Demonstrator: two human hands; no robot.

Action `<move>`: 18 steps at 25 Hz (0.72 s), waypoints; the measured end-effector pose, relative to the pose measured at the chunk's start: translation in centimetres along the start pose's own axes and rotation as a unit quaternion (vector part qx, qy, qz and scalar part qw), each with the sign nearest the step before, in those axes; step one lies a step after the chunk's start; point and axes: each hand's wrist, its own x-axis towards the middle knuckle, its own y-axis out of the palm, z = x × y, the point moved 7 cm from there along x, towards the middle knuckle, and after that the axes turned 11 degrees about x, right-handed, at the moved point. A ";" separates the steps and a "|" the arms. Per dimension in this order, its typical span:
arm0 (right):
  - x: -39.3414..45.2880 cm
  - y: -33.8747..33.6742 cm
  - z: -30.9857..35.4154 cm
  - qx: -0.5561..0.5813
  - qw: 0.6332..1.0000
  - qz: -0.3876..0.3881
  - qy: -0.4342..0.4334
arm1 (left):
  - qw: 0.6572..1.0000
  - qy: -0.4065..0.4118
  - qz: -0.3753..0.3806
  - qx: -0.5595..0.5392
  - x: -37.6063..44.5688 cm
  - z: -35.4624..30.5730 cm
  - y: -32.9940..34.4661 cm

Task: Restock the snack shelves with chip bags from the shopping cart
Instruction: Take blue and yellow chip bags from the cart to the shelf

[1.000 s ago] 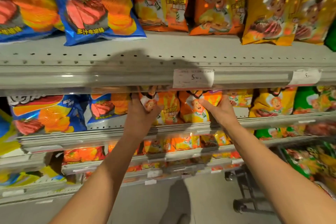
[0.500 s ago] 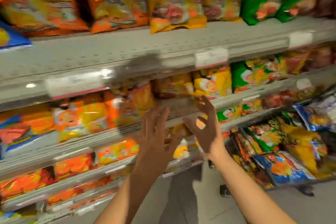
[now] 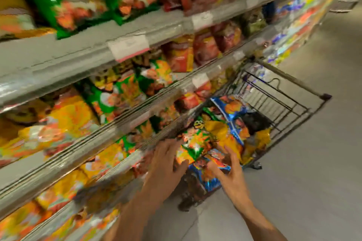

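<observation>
**Reaching toward the cart, both hands empty**

Nothing is held. The left hand (image 3: pixel 166 164) is seen with fingers spread and relaxed, at the near edge of the shopping cart (image 3: pixel 284 92), beside the lower shelf rail. The right hand (image 3: pixel 231 172) is spread too, fingers loosely bent, over the chip bags (image 3: pixel 221 133) piled in the cart; contact with a bag cannot be told because of motion blur. The pile is a mix of blue, yellow and green-orange bags, heaped at the near end of the basket; the far end shows bare wire. The cart is parked just beside the snack shelves (image 3: pixel 137 31), which are stocked with green, red, yellow and orange bags on several levels. A white price tag (image 3: pixel 128 47) is clipped to the upper shelf edge. Grey floor (image 3: pixel 313 182) is seen to the right.
</observation>
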 end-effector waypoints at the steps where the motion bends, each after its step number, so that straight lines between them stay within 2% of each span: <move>1: 1.0 -1.7 -0.9 0.006 1.000 -0.014 0.014 | 1.000 0.002 0.022 0.001 1.6 -0.2 1.7; 6: 5.6 -8.2 -6.2 0.026 0.989 -0.117 0.082 | 0.987 0.009 0.163 -0.013 10.3 -0.3 11.1; 9: 8.0 -11.3 -8.1 -0.006 0.979 -0.159 0.127 | 0.964 0.009 0.267 0.015 15.2 0.7 17.4; 12: 9.8 -13.3 -9.1 -0.042 0.964 -0.197 0.171 | 0.933 -0.032 0.356 0.048 18.8 2.7 22.3; 15: 13.1 -13.7 -10.4 -0.111 0.960 -0.183 0.180 | 0.915 -0.042 0.399 0.050 23.0 3.9 26.1; 18: 16.1 -11.2 -11.9 -0.158 0.969 -0.103 0.160 | 0.927 -0.033 0.369 0.055 28.3 2.8 27.5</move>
